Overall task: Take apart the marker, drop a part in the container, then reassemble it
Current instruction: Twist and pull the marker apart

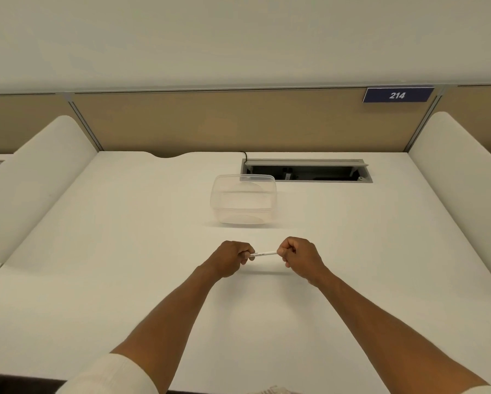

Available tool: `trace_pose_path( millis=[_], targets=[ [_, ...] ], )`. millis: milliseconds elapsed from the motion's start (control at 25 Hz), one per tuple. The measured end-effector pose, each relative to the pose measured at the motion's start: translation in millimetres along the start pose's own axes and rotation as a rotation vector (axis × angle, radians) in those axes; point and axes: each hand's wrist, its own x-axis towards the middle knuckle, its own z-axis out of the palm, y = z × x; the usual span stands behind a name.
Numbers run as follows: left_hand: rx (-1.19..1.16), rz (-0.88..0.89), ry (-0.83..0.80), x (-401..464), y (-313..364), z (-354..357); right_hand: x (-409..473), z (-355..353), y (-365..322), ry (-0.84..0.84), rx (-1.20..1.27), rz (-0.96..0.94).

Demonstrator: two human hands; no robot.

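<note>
A thin white marker (264, 253) lies level between my two hands, a little above the white desk (125, 251). My left hand (233, 258) grips its left end with curled fingers. My right hand (299, 255) grips its right end the same way, so both ends are hidden inside the fists. Only the short middle stretch of the barrel shows. A clear plastic container (243, 199) stands open on the desk beyond the hands; nothing shows inside it.
An open cable hatch (306, 170) with a dark recess sits in the desk behind the container. White side dividers (39, 172) rise left and right. A tan back panel carries a blue sign reading 214 (397, 95).
</note>
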Motion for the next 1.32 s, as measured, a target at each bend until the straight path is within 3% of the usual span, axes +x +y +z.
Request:
trace_pose_path(
  millis=[200, 400, 520, 920, 1320],
  targets=[
    [-0.009, 0.013, 0.017, 7, 13, -6, 8, -6, -3, 0.035, -0.104, -0.040],
    [0.058, -0.006, 0.080, 5, 10, -11, 7, -1, -20, -0.170, 0.100, 0.223],
    [0.131, 0.017, 0.090, 2, 16, -12, 3, 5, -22, -0.195, 0.207, 0.317],
    [-0.019, -0.015, 0.014, -1, 14, -6, 2, 0, -10, -0.107, 0.004, 0.049],
    [0.000, -0.092, 0.058, -6, 0, -7, 5, -11, 0, -0.049, 0.006, 0.127]
  ],
)
